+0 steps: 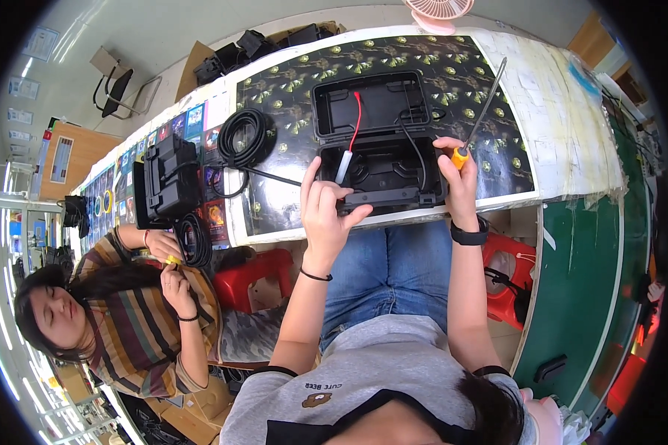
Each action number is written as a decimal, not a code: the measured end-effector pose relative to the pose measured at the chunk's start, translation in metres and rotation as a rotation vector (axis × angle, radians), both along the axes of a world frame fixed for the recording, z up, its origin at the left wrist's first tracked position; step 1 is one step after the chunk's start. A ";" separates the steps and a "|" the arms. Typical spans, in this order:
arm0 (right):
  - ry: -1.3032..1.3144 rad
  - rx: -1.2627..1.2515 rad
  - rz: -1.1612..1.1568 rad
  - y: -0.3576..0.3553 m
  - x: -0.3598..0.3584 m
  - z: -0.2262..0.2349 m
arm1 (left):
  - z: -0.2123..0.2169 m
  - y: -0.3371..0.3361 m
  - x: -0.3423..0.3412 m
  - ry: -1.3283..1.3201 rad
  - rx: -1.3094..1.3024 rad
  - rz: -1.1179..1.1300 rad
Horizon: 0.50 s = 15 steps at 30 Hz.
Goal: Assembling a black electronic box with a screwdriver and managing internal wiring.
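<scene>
Hands (pixel 326 208) steady open black case (pixel 378 148).

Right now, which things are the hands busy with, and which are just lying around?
In use: open black case, red wire, screwdriver, left hand, right hand.
Lying about: coiled black cable, pink fan, red stool.

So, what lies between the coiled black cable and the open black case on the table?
In the head view, a bare strip of the dark patterned mat separates the coiled black cable from the open black case; one thin black lead crosses it.
</scene>
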State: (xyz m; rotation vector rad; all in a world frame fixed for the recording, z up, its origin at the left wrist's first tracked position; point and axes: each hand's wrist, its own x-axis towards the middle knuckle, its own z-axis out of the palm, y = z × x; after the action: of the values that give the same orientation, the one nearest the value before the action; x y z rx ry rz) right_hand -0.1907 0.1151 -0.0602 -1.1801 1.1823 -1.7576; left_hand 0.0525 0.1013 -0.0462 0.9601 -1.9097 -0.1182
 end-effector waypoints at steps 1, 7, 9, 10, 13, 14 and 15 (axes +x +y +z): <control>0.012 -0.025 0.002 0.000 0.000 -0.001 | -0.003 0.000 0.000 -0.001 0.007 -0.001; -0.004 0.002 0.080 0.004 -0.004 -0.001 | -0.021 0.015 0.004 0.042 -0.089 -0.004; -0.046 -0.018 0.133 0.005 -0.003 0.002 | -0.026 0.021 0.005 0.052 -0.148 0.015; -0.040 -0.004 0.130 0.005 -0.001 0.004 | -0.030 0.026 0.006 0.066 -0.128 0.026; -0.023 0.053 0.123 0.007 -0.006 -0.003 | -0.038 0.032 0.008 0.037 -0.198 0.055; -0.023 0.054 0.125 0.006 -0.006 -0.003 | -0.041 0.033 0.009 0.036 -0.197 0.056; 0.003 0.025 0.143 0.005 -0.007 -0.002 | -0.044 0.035 0.009 0.034 -0.210 0.054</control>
State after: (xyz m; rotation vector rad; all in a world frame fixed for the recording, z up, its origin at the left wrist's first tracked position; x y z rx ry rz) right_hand -0.1976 0.1203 -0.0621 -1.2217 1.0908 -1.6304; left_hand 0.0619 0.1364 -0.0897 0.8612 -1.8220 0.0961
